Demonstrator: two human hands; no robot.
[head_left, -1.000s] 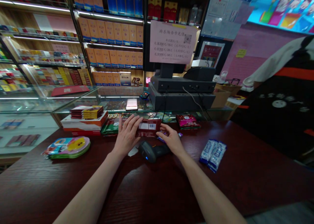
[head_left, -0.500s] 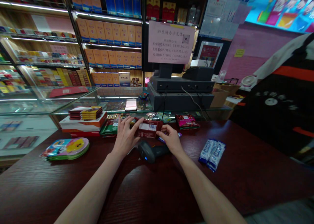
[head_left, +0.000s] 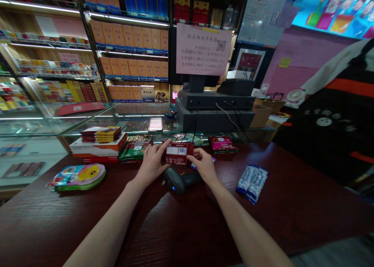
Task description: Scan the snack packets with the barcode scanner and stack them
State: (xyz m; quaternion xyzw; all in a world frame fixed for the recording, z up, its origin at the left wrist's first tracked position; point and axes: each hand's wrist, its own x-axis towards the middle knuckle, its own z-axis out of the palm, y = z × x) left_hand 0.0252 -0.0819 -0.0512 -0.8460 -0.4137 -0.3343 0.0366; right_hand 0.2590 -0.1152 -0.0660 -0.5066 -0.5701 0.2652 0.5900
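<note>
A dark red snack packet (head_left: 177,158) stands tilted up behind the scanner, its white barcode label facing me. My left hand (head_left: 153,160) grips its left edge, index finger at the top corner and thumb near the bottom one. At the right edge my right hand (head_left: 203,163) pinches it between thumb and fingers. Just in front lies a black handheld barcode scanner (head_left: 174,180) with a blue light lit; its handle runs right, under my right hand. A purple packet (head_left: 194,166) shows partly behind the right hand.
Green packets (head_left: 131,152) and a box stack (head_left: 97,148) stand left, above colourful flat packages (head_left: 78,177). Pink-red packets (head_left: 222,144) lie behind on the right, blue-white sachets (head_left: 252,182) nearer. A register (head_left: 214,113) stands at the back. A person in a dark garment (head_left: 330,119) is at right.
The red packet has been turned a little more squarely towards me, its label showing more fully. My left hand has shifted slightly; the right hand stays nearly in place.
</note>
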